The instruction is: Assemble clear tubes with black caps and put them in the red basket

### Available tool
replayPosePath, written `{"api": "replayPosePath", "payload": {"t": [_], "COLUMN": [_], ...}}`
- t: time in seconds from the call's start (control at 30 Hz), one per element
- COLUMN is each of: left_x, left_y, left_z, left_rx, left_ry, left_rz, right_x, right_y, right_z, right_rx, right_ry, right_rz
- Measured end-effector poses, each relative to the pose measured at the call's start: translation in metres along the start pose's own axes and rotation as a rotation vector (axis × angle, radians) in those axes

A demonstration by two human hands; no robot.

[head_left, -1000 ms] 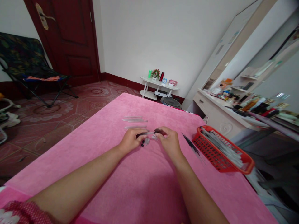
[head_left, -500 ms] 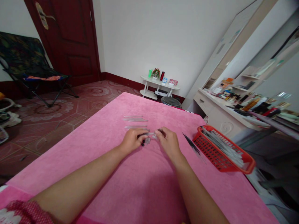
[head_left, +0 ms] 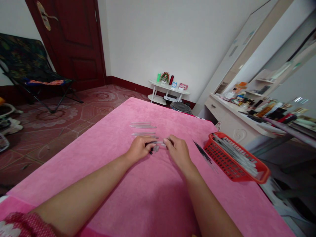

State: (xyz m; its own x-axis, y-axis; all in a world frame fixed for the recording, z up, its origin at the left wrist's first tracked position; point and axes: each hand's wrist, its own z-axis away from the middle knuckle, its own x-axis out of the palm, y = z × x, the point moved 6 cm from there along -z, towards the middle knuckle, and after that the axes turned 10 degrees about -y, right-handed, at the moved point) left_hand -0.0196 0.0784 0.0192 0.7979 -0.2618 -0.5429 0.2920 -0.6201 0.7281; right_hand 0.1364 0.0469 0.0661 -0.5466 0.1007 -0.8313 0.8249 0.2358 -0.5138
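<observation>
My left hand (head_left: 138,148) and my right hand (head_left: 178,150) meet over the middle of a pink cloth (head_left: 148,197). Both are closed in a pinch on the two ends of one thin clear pen (head_left: 156,142) with a dark tip, held level between them. A small dark cap or pen part (head_left: 153,150) lies just below the left fingers. Three finished clear pens (head_left: 143,128) lie in a row on the cloth just beyond my hands.
A red plastic basket (head_left: 261,176) with several pen parts sits at the right edge. Black refills (head_left: 202,152) lie beside it. A dressing table (head_left: 237,118) crowded with bottles stands to the right. A folding chair (head_left: 27,75) and dark door (head_left: 71,39) are far left.
My right hand has slid a little left toward my left hand, closing the gap along the pen. The dark end once visible at my right fingertips is now covered.
</observation>
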Motion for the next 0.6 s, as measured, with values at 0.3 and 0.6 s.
{"api": "replayPosePath", "payload": {"t": [0.3,0.6], "left_x": [0.0009,0.001], "left_y": [0.0003,0.0006], "left_z": [0.0001,-0.0002], "left_rx": [-0.009,0.001], "left_ry": [-0.013,-0.013], "left_rz": [0.0,-0.002], "right_x": [0.003,0.0019], "right_y": [0.0029,0.004], "right_z": [-0.0009,-0.0009], "right_rx": [-0.002,-0.006], "right_ry": [-0.036,-0.063], "right_rz": [-0.015,-0.045]}}
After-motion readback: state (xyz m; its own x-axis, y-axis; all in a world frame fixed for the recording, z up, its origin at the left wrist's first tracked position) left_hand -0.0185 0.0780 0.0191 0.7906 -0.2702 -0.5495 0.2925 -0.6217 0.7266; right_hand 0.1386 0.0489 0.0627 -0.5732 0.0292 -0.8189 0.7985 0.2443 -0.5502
